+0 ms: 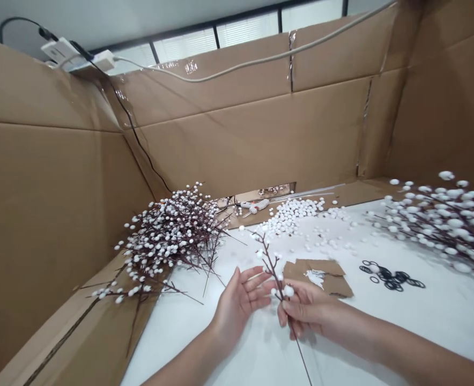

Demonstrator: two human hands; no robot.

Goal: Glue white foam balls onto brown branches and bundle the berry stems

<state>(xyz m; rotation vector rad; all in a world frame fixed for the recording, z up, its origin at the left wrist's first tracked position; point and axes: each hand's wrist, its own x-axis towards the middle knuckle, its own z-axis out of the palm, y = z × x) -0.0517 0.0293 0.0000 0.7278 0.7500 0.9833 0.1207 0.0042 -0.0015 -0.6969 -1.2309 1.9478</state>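
Working over the near middle of the white bench (pixel 167 335), with a beaded twig (pixel 276 276) tilted, tip away and slightly left, bare lower stem toward the near edge. For a clean job: pinch low and light, keep off the white beads (pixel 288 290), turn slowly, back the side branches with the free palm, avoid bending thin forks. Right hand (pixel 307 308) in from the near right corner, wrist fairly level, thumb and fingers pinching the stem just under the lowest beads. Left hand (pixel 245 295) in from the near edge, palm up and inward, fingers loosely spread and curved, gripping nothing; fingertips right by the twig, can't tell if touching. Just past the right hand, cardboard scrap (pixel 337 279); toward the right edge, black rings (pixel 393 280). Overhanging the left edge, tangled twig pile (pixel 168 230); by the far right corner, another beaded bundle (pixel 450 221). Near the far edge, loose white balls (pixel 289 217); just beyond, glue gun (pixel 255 206); behind everything, cardboard wall (pixel 241 139).
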